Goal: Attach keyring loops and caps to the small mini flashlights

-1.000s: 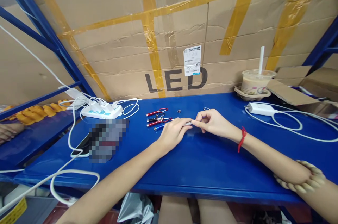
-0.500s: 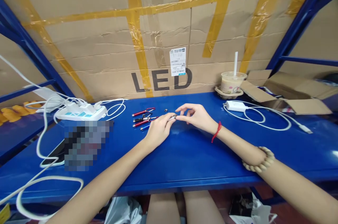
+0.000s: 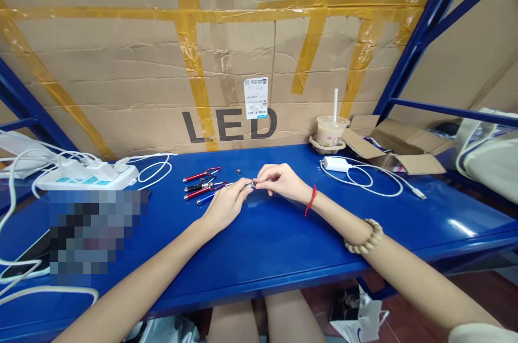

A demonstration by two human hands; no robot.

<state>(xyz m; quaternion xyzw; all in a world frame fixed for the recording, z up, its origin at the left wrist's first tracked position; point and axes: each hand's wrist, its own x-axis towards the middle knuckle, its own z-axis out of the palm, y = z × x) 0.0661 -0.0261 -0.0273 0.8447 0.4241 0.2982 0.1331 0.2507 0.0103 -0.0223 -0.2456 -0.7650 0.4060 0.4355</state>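
My left hand point(image 3: 227, 201) is closed around a small silver keychain flashlight point(image 3: 251, 185), most of which its fingers hide. At the flashlight's right end, my right hand point(image 3: 281, 181) pinches with thumb and forefinger; whether a tiny part sits between these fingertips I cannot make out. Just left of my hands lie similar slim metal flashlights with clips: a red one point(image 3: 196, 176), a black one point(image 3: 193, 188), a second red one point(image 3: 197, 192) and a blue one point(image 3: 207, 198). A tiny metal piece point(image 3: 238, 171) rests on the blue table behind my fingers.
A white power strip point(image 3: 93, 178) with cables and a phone point(image 3: 28, 251) are on the left. To the right stand a drink cup with a straw point(image 3: 329, 130), a white charger with its cable point(image 3: 336, 164) and an open cardboard box point(image 3: 418, 164). A big carton point(image 3: 154, 89) backs the table point(image 3: 275, 256).
The camera view has turned a little to the right. My right hand's fingers, more spread before, are now drawn together at the end of the silver flashlight.
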